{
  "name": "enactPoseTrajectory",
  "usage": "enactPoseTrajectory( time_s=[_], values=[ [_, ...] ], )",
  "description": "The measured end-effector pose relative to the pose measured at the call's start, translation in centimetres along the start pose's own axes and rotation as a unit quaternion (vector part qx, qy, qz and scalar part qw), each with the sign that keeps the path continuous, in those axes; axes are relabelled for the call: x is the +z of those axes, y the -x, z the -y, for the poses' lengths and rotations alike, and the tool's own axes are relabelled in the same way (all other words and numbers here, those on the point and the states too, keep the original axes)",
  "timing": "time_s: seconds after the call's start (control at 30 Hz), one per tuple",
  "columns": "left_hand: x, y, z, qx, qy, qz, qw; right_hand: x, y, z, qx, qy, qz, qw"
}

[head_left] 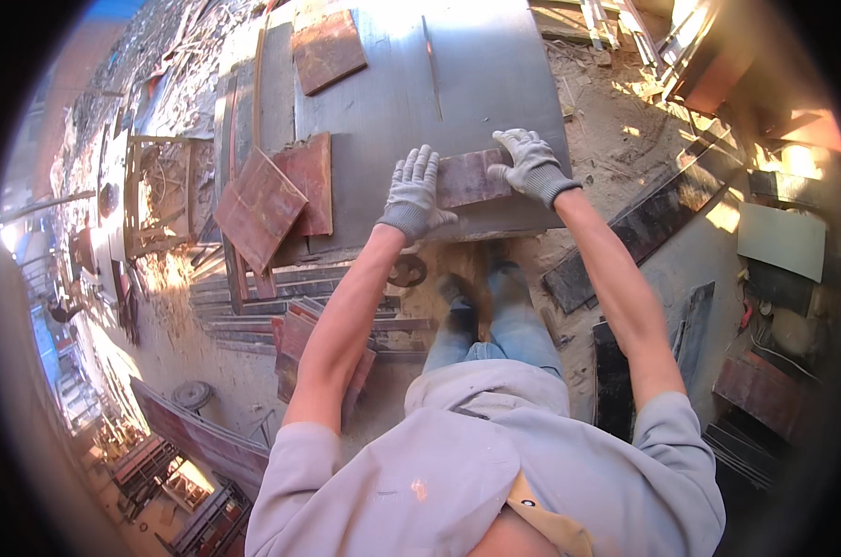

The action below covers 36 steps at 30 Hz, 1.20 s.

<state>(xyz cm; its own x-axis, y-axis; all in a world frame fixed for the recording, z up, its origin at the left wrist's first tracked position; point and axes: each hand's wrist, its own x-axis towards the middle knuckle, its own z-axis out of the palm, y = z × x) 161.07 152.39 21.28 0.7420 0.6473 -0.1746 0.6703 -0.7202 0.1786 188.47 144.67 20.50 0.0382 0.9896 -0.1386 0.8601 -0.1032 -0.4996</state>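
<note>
Between two gloved hands, a reddish-brown, rectangular board with a worn face (pixel 473 177) lies on the table, near its close edge. The left grip, in a pale grey knitted glove (pixel 415 193), is flat with fingers extended at the board's left end. The right grip, gloved alike (pixel 535 167), has its fingers spread and thumb over the right end; whether it pinches is unclear. The board looks stiff, fairly light and not fragile, perhaps a little slick; its two short ends seem the best hold. Under both grips spreads the smooth, grey, sheet-topped table (pixel 374 116). Left of the left grip, a tilted reddish-brown square panel (pixel 261 210) overlaps a second reddish-brown panel (pixel 316 176); another reddish-brown panel (pixel 330 53) lies farther beyond. Right of the right grip, long dark planks (pixel 639 223) lie on sandy, littered ground (pixel 595 139).
</note>
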Motion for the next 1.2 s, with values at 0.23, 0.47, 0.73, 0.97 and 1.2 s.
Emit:
enactPoseTrajectory(
  time_s=[0.23, 0.47, 0.73, 0.97, 1.2],
  values=[
    [1.1, 0.0, 2.4, 0.022, 0.068, -0.048, 0.996, 1.2, -0.8, -0.5, -0.152, 0.177, 0.077, 0.969],
    [-1.7, -7.7, 6.8, -0.031, 0.084, -0.036, 0.995, 0.0, -9.2, -1.3, -0.153, 0.146, 0.023, 0.977],
    [0.0, -6.5, 3.3, 0.008, 0.108, -0.054, 0.993, -2.6, -4.2, -3.9, -0.194, 0.092, -0.01, 0.977],
    [4.0, -9.4, -14.3, 0.18, 0.196, -0.097, 0.959, -2.9, 11.7, -13.9, 0.25, -0.231, -0.094, 0.936],
    [6.1, -11.4, -18.9, 0.151, 0.103, -0.016, 0.983, 3.0, 10.2, -16.6, 0.491, 0.002, -0.228, 0.841]
  ],
)
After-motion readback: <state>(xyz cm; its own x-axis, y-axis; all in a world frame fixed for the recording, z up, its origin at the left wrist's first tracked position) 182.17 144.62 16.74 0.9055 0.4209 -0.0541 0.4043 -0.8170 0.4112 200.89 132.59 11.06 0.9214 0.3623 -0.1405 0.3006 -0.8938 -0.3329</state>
